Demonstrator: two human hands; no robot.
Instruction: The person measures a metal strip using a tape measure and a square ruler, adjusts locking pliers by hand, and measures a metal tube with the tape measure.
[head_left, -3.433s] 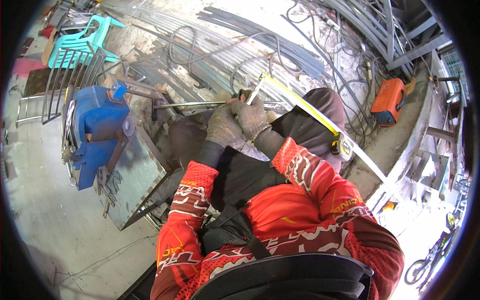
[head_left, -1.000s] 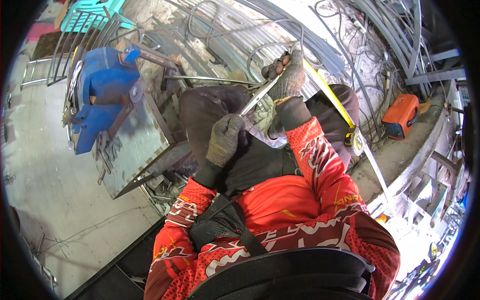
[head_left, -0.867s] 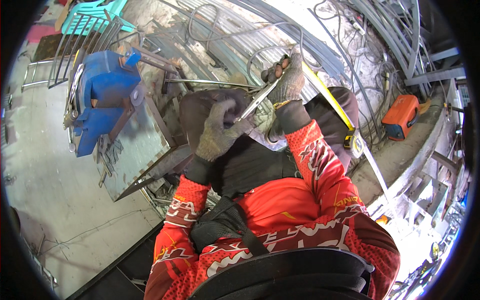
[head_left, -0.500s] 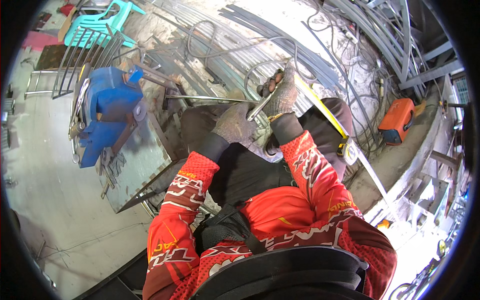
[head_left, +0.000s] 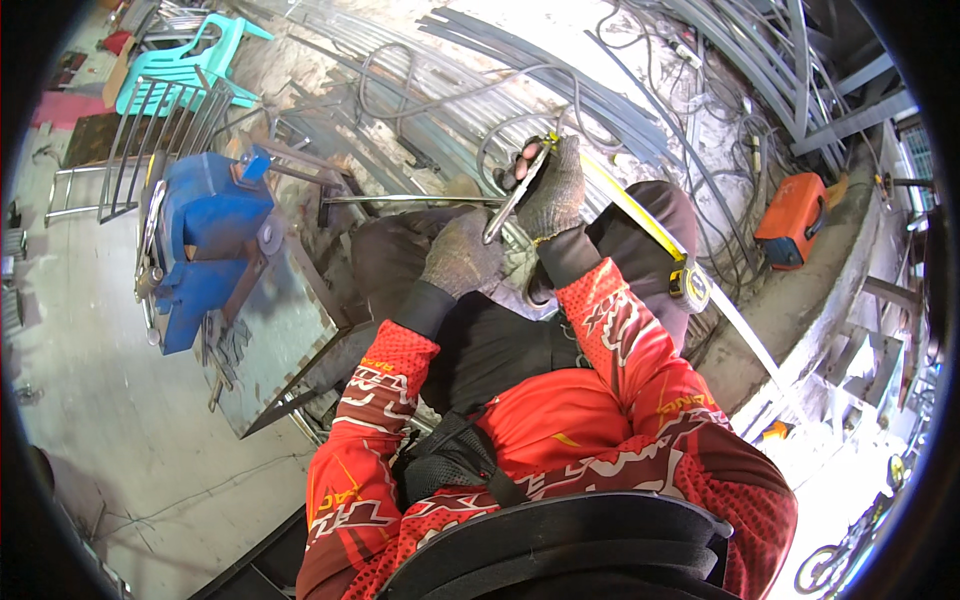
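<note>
A short, shiny metal bar slants between my gloved hands over my lap. My left hand is closed around its lower end. My right hand, in a glove with bare fingertips, is closed with its fingers curled at the upper end. A small yellow bit shows at those fingertips; I cannot make out whether it is the tape's end. Just right of this hand, a yellow tape measure blade stretches down to its case by my right knee. A thin metal rod runs leftward from behind my hands.
At left, a blue cut-off machine stands by a metal plate. Long metal bars and looped cables cover the ground ahead. An orange box-shaped machine sits at right. A turquoise plastic chair stands far left.
My view has shifted slightly. My right hand has turned a little at the bar's upper end, where a yellow bit now shows. My left hand still grips the lower end.
</note>
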